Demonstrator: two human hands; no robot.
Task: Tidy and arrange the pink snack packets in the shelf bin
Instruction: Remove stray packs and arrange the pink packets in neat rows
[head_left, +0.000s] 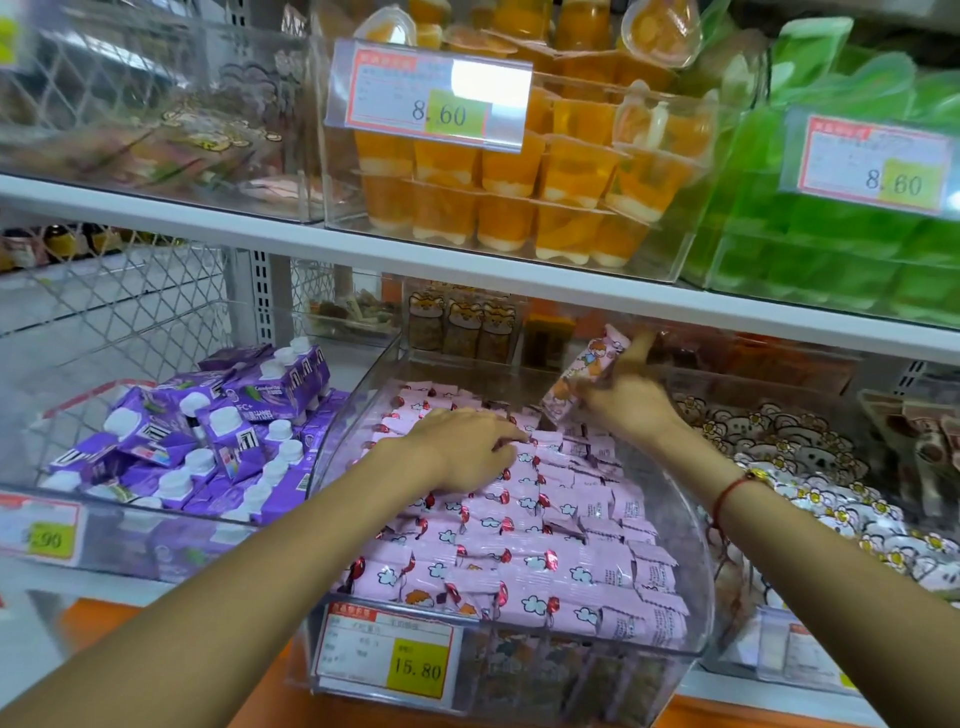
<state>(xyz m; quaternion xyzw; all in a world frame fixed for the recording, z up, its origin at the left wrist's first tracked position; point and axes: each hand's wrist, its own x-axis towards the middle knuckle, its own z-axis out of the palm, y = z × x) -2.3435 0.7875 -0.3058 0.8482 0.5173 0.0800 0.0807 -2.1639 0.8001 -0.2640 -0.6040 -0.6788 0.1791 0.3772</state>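
A clear curved plastic bin (691, 613) on the lower shelf holds several pink snack packets (550, 561) with cloud and balloon prints, lying in rough rows. My left hand (467, 449) rests palm down on the packets in the bin's back left part, fingers spread and slightly bent. My right hand (631, 402) holds one pink packet (582, 376) lifted above the bin's back right, tilted upright; the hand is motion-blurred. A red string bracelet sits on my right wrist.
A bin of purple drink cartons (208, 441) stands to the left, a bin of white flower-print packets (810, 483) to the right. The upper shelf edge (467, 265) overhangs closely, carrying orange jelly cups (519, 182) and green packs (841, 244). A 15.80 price tag (389, 652) fronts the bin.
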